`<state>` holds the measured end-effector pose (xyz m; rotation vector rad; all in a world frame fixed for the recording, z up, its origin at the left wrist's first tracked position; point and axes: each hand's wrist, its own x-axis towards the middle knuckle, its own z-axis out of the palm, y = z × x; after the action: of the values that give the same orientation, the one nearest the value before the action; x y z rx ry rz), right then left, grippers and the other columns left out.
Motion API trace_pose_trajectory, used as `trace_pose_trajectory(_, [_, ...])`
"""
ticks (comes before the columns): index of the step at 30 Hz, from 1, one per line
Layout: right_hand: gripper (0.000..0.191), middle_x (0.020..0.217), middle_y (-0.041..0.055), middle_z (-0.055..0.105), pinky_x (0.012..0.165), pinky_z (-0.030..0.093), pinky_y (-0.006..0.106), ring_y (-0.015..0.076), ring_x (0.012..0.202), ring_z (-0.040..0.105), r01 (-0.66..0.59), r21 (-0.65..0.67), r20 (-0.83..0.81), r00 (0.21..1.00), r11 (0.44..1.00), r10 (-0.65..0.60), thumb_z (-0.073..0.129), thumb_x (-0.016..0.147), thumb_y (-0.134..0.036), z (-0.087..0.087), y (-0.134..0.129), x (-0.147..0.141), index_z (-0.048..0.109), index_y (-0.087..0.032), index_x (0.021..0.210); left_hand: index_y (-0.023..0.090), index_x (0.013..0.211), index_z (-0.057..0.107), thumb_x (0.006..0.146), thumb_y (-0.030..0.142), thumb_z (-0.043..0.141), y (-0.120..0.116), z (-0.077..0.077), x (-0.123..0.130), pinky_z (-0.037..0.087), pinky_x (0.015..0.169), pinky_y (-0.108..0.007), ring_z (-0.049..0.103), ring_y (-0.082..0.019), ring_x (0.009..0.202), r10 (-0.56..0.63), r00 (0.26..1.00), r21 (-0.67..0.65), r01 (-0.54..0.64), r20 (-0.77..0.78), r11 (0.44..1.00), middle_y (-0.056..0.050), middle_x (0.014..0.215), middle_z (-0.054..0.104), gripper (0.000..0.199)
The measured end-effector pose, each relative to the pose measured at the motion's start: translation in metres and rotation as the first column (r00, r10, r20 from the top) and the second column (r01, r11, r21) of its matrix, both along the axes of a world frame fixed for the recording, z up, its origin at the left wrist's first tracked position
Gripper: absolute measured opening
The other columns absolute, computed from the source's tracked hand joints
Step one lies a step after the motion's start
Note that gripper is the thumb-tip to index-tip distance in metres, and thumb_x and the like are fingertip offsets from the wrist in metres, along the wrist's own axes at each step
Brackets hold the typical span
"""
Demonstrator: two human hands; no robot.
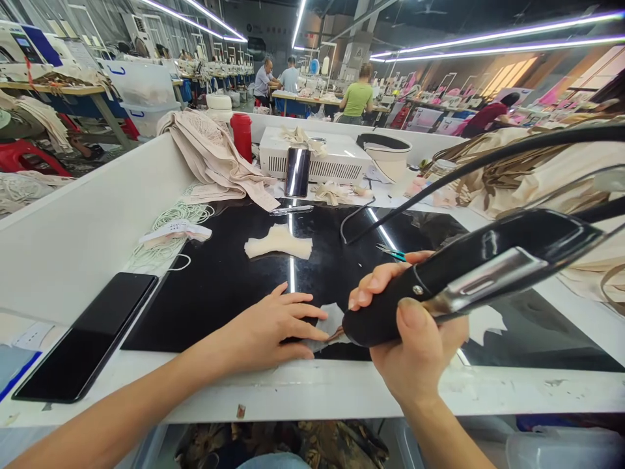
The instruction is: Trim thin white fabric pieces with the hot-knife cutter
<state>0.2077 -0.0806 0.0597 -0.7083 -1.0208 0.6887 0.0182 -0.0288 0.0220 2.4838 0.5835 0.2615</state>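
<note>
My right hand (415, 352) is wrapped around a black corded hand tool (469, 277) with a silver metal part on its side; its exact kind I cannot make out. The tool's rounded end points down and left, toward a small pale sheet piece (332, 318) on the shiny black mat (219, 306). My left hand (273, 326) lies palm down with fingers spread, its fingertips on that sheet. A thin copper-brown bit shows between the fingertips and the tool's end. Farther back on the mat lies a cream, winged foam-like piece (279, 241).
Teal-handled snips (393, 253) lie behind my right hand. A black cable (439, 176) arches over the right side. A large phone (88, 335) is at left, near pale green cord (170, 221). Behind stand a small phone (297, 172), a white box (317, 159) and a red cup (241, 137).
</note>
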Motion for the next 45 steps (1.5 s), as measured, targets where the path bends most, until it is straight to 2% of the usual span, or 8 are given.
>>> trace_pose_trajectory(9, [0.034,0.082,-0.0038,0.062,0.059,0.056,0.034,0.0156,0.064,0.061,0.029,-0.047,0.043,0.999,0.998,-0.027,0.078,0.088,-0.036,0.002,-0.002,0.000,0.057,-0.029,0.114,0.038,0.129,0.074,0.092,0.035,0.082,0.001,-0.002,0.001,0.018,0.126,-0.071,0.047,-0.035,0.150,-0.004,0.999,0.017,0.004,0.033,1.000,-0.004,0.149,0.066,0.038])
trace_pose_trajectory(16, [0.037,0.082,-0.0036,0.063,0.060,0.054,0.032,0.0150,0.064,0.059,-0.034,0.017,0.013,0.999,0.999,0.033,0.079,0.087,-0.042,-0.001,-0.006,-0.009,0.059,-0.030,0.116,0.036,0.121,0.076,0.090,0.039,0.082,0.000,-0.003,0.002,0.021,0.126,-0.069,0.046,-0.035,0.151,0.008,0.999,0.006,-0.008,0.042,1.000,-0.002,0.147,0.066,0.032])
trace_pose_trajectory(25, [0.034,0.082,-0.0036,0.064,0.060,0.055,0.032,0.0150,0.065,0.061,-0.090,-0.001,0.012,0.996,0.996,0.090,0.079,0.089,-0.038,0.000,-0.006,-0.008,0.060,-0.029,0.117,0.034,0.118,0.077,0.088,0.039,0.084,0.000,-0.003,0.002,0.018,0.127,-0.068,0.048,-0.034,0.149,0.001,0.998,0.024,-0.003,0.060,1.000,-0.002,0.144,0.068,0.031])
trace_pose_trajectory(27, [0.036,0.081,-0.0036,0.066,0.057,0.055,0.030,0.0148,0.063,0.061,-0.045,-0.001,-0.010,0.999,0.999,0.045,0.082,0.086,-0.038,0.005,-0.004,-0.001,0.062,-0.028,0.114,0.032,0.117,0.078,0.088,0.041,0.084,0.000,-0.003,0.000,0.017,0.128,-0.067,0.053,-0.032,0.143,0.005,0.997,0.044,-0.009,0.082,0.999,-0.003,0.139,0.071,0.031])
trace_pose_trajectory(31, [0.036,0.076,-0.0035,0.068,0.052,0.056,0.029,0.0144,0.058,0.062,0.130,0.012,-0.051,0.990,0.991,-0.129,0.085,0.079,-0.034,0.013,-0.002,0.017,0.065,-0.025,0.108,0.027,0.104,0.079,0.093,0.042,0.078,-0.002,-0.001,0.002,0.013,0.130,-0.063,0.059,-0.028,0.135,0.016,0.989,0.102,-0.031,0.146,0.994,-0.004,0.132,0.073,0.019])
trace_pose_trajectory(33, [0.036,0.075,-0.0040,0.068,0.051,0.056,0.029,0.0144,0.056,0.062,0.174,0.003,-0.052,0.983,0.985,-0.173,0.085,0.077,-0.033,0.014,-0.002,0.024,0.065,-0.026,0.107,0.025,0.109,0.078,0.097,0.042,0.074,-0.003,-0.001,0.006,0.016,0.131,-0.061,0.059,-0.027,0.135,-0.007,0.985,0.119,-0.013,0.170,0.993,-0.007,0.135,0.071,0.020])
trace_pose_trajectory(38, [0.038,0.077,-0.0047,0.068,0.053,0.057,0.030,0.0144,0.058,0.062,0.186,0.010,-0.050,0.981,0.983,-0.185,0.086,0.078,-0.036,0.008,-0.002,0.026,0.064,-0.027,0.108,0.026,0.137,0.067,0.100,0.037,0.071,-0.006,-0.003,0.017,0.025,0.127,-0.063,0.060,-0.028,0.135,-0.096,0.989,0.114,0.083,0.116,0.990,-0.010,0.139,0.068,0.039])
trace_pose_trajectory(45, [0.037,0.079,-0.0050,0.067,0.054,0.057,0.031,0.0137,0.059,0.063,0.179,0.023,-0.027,0.984,0.984,-0.178,0.084,0.082,-0.037,0.004,-0.001,0.021,0.063,-0.027,0.111,0.025,0.129,0.071,0.103,0.038,0.066,-0.008,-0.003,0.016,0.030,0.123,-0.065,0.061,-0.030,0.132,-0.083,0.995,0.117,0.076,0.056,0.990,-0.009,0.140,0.067,0.030])
